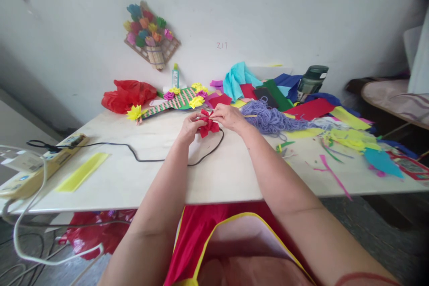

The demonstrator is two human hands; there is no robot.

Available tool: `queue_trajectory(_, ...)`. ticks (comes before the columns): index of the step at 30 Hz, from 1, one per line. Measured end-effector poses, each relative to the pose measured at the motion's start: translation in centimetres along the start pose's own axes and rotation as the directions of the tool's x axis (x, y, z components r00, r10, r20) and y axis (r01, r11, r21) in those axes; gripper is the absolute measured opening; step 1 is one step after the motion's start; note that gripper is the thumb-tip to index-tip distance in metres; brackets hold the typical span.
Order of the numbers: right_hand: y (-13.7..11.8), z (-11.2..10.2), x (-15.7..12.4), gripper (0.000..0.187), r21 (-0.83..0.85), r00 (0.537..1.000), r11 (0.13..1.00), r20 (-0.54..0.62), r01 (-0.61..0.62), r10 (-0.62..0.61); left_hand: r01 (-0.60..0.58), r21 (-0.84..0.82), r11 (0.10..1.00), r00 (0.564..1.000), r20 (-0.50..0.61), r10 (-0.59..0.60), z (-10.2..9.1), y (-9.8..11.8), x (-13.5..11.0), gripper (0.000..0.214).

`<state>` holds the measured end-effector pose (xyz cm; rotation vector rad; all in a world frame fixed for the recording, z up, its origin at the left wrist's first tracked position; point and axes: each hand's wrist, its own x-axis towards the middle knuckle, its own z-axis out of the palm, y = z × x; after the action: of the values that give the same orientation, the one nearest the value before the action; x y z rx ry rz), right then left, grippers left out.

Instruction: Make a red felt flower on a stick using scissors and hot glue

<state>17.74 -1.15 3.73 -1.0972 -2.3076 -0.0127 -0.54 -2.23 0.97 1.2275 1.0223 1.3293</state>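
A red crepe-paper flower (209, 128) with spread petals is held just above the table, in front of me. My left hand (193, 125) pinches it at its left side, thumb on the petals. My right hand (229, 117) is closed at the flower's upper right, fingertips near its centre. From behind that hand a thin wooden stick (250, 116) pokes out to the right; it appears to be in its grip, though the fingers hide most of it. Right behind the flower lies a green-and-pink woven fan-shaped piece (176, 103) with yellow and purple paper flowers.
A power strip (47, 165) with a black cable (134, 156) running under my hands is at left, near a yellow paper strip (83, 172). Purple yarn (268, 118), coloured paper (310, 109) and a dark bottle (312, 81) crowd the right. A red plastic bag (129, 96) sits back left.
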Motion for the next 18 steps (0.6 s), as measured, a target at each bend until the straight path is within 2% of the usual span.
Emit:
queue_trajectory(12,-0.9,-0.6,-0.1,0.027,-0.133,0.997,0.990,0.056,-0.039,0.047,-0.013,0.001,1.000,1.000,0.012,0.013,0.0,-0.1,0.0,0.034)
queue_trajectory(18,-1.0,-0.3,0.0,0.026,-0.133,0.998,0.990,0.047,-0.041,0.047,-0.029,-0.014,0.999,1.000,-0.010,0.029,0.1,-0.2,0.1,0.033)
